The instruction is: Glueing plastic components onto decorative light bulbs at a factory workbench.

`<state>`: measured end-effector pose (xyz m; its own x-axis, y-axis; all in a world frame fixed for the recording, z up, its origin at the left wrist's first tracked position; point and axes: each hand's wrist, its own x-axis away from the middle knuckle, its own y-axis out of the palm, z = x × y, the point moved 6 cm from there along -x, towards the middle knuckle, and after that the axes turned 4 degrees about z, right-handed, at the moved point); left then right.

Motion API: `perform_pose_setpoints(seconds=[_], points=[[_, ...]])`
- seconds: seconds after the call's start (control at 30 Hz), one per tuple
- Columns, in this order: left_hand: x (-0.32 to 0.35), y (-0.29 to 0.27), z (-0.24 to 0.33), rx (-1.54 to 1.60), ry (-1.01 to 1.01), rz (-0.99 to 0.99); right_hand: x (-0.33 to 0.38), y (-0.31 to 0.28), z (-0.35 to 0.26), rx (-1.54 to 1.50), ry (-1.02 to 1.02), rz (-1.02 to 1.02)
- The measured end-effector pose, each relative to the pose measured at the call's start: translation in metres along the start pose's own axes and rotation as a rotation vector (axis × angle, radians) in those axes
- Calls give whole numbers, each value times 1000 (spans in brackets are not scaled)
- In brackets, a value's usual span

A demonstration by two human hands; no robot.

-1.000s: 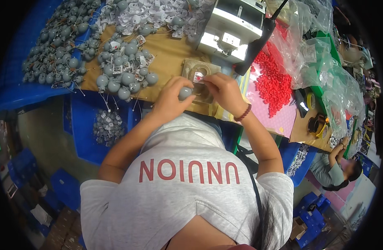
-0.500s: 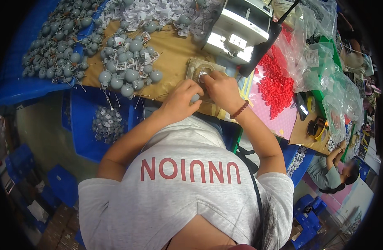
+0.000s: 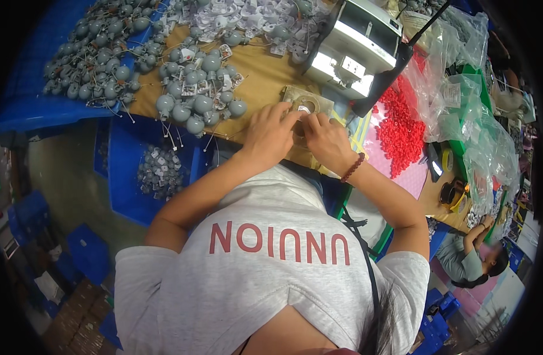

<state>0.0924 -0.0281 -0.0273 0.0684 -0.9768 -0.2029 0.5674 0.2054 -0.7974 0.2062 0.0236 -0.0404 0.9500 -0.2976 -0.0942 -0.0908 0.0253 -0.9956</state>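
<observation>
Your left hand [image 3: 270,131] has brought its grey ball in beside your right hand [image 3: 324,139]; both grips pinch at the fixture [image 3: 305,104]; many grey balls [image 3: 197,94] lie left, seemingly unprocessed.

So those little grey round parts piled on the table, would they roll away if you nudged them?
Probably only a little. The grey round parts look ball-shaped, so a loose one might roll, but thin wire leads stick out and tangle in the pile, which would likely stop them. They look small and probably light. The brown tabletop seems flat, so nothing should drift unaided.
</observation>
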Motion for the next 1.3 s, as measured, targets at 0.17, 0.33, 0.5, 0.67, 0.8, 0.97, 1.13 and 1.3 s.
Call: perform_pose_setpoints(seconds=[0.17,0.33,0.5,0.67,0.8,0.97,1.13,1.3], points=[[2,23,8,-214,170,29,11,-12,17,-260,128,149],[0,29,6,-232,204,11,54,-12,70,-756,533,403],[-1,32,0,-189,226,10,67,-16,67,-740,504,322],[-1,28,0,-149,226,6,62,20,52,-558,406,351],[0,27,0,-147,236,38,65,19,59,-739,715,547],[-2,24,2,-153,259,63,54,32,70,-1600,880,753],[-4,25,-2,-123,255,39,29,36,65,-2166,769,409],[-6,21,-7,-65,246,21,10,26,67,-1408,692,46]])
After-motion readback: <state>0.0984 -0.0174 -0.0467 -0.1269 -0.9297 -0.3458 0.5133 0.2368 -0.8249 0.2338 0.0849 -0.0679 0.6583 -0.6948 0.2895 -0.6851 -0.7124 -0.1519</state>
